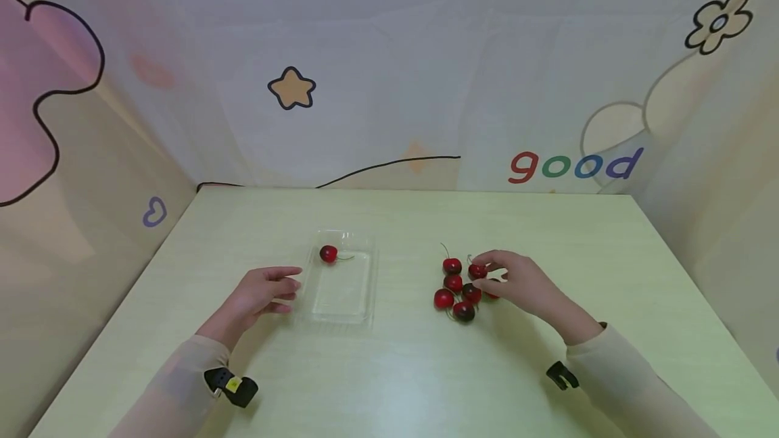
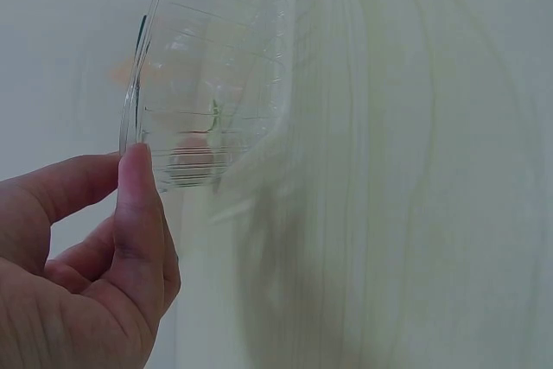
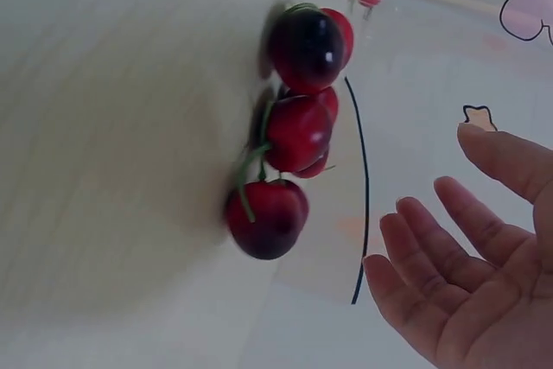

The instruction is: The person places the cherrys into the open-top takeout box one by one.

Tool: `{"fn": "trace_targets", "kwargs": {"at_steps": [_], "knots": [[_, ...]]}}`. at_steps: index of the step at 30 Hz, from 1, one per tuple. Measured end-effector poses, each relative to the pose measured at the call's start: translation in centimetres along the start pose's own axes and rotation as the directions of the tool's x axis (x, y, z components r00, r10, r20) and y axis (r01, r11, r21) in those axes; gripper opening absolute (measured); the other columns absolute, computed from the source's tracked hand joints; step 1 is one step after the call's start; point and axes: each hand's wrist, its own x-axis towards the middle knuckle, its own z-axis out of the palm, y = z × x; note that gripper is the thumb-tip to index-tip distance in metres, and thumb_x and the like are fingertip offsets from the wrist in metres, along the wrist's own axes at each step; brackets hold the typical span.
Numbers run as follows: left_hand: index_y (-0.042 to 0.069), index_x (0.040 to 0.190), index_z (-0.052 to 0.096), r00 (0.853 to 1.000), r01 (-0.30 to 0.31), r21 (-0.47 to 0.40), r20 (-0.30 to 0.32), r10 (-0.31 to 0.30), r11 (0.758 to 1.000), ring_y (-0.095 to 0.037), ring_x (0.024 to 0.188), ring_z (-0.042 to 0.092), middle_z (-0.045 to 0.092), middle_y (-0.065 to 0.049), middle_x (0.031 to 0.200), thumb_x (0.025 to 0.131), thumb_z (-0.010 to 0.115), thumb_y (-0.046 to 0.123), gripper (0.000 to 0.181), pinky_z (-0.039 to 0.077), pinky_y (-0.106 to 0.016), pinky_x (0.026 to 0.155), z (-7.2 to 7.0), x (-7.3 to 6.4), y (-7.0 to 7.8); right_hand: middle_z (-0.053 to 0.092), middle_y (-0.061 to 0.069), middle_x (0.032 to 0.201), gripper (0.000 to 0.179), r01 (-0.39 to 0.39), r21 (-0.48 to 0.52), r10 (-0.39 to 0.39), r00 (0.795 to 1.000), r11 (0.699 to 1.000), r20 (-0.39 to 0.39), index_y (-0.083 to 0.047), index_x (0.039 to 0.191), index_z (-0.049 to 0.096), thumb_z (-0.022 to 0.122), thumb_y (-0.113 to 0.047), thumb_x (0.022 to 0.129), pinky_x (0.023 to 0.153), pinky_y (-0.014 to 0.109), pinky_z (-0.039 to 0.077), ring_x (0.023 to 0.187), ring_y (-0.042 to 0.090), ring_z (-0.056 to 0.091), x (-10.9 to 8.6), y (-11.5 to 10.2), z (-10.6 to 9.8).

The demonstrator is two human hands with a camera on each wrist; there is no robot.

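Observation:
My left hand [image 1: 264,293] is at the left edge of a clear plastic box [image 1: 341,320]. Thumb and forefinger pinch its rim in the left wrist view. One dark red cherry [image 1: 328,253] with a stem lies in the box's far left part. Above the right side of a cluster of several cherries hovers my right hand [image 1: 517,282], thumb and fingers spread apart. Between them in the head view shows a cherry [image 1: 477,271], partly covered by the fingertips. Cherries [image 3: 298,131] and fingers stand apart in the right wrist view, where the palm holds nothing.
Both things lie on a pale wood-grain table [image 1: 402,370], the cherry cluster to the right of the box. A cloth backdrop [image 1: 389,100] with printed drawings and the word "good" stands behind and at the sides. Each sleeve has a small black wrist device [image 1: 234,387].

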Motion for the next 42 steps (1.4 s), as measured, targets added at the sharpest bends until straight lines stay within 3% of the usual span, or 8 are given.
{"fn": "trace_targets", "kwargs": {"at_steps": [6,15,23,30,42], "knots": [[-0.002,0.147,0.051,1.0,0.002,0.0,-0.001,-0.002,1.0,-0.017,0.093,0.064,0.064,-0.026,0.133,0.103,0.059,0.013,0.047,0.06,-0.022,0.069,0.0,0.0,0.1,0.068,0.022,0.129,0.037,-0.021,-0.014,0.021,1.0,1.0,-0.002,-0.001,0.126,0.067,0.072,-0.02,0.095,0.099,0.058,0.055,0.118,0.042,0.062,-0.5,1.3,-0.1],[-0.003,0.147,0.051,1.0,-0.006,0.003,-0.001,0.006,1.0,-0.017,0.092,0.064,0.064,-0.026,0.132,0.102,0.058,0.012,0.047,0.06,-0.021,0.069,0.0,-0.1,0.0,0.062,0.027,0.137,0.044,-0.089,0.019,0.087,0.994,0.996,0.062,0.0,0.132,0.062,0.072,-0.022,0.096,0.098,0.058,0.056,0.124,0.047,0.058,-0.5,3.3,-0.4],[-0.002,0.147,0.051,1.0,-0.006,-0.001,0.0,0.006,1.0,-0.017,0.094,0.065,0.063,-0.027,0.136,0.102,0.059,0.013,0.048,0.06,-0.021,0.067,-0.1,-0.2,0.1,0.063,0.027,0.135,0.042,-0.124,0.071,0.116,0.987,0.99,0.107,0.004,0.131,0.061,0.069,-0.019,0.096,0.1,0.056,0.055,0.122,0.043,0.062,0.0,4.7,-0.7],[-0.003,0.147,0.051,1.0,-0.004,0.0,-0.002,0.004,1.0,-0.018,0.095,0.065,0.062,-0.027,0.136,0.102,0.06,0.013,0.048,0.06,-0.022,0.067,-0.1,-0.2,0.0,0.063,0.025,0.133,0.043,-0.202,0.101,0.186,0.971,0.974,0.15,0.002,0.132,0.061,0.07,-0.018,0.096,0.099,0.051,0.057,0.119,0.039,0.063,0.6,5.2,-0.6],[-0.002,0.146,0.052,1.0,-0.005,0.003,0.003,0.005,1.0,-0.018,0.093,0.064,0.064,-0.026,0.134,0.102,0.059,0.013,0.046,0.06,-0.021,0.068,-0.1,-0.2,-0.1,0.065,0.025,0.131,0.042,-0.183,0.083,0.166,0.971,0.98,0.172,0.002,0.132,0.061,0.071,-0.016,0.095,0.102,0.052,0.056,0.119,0.038,0.064,1.3,5.8,-0.4]]}}
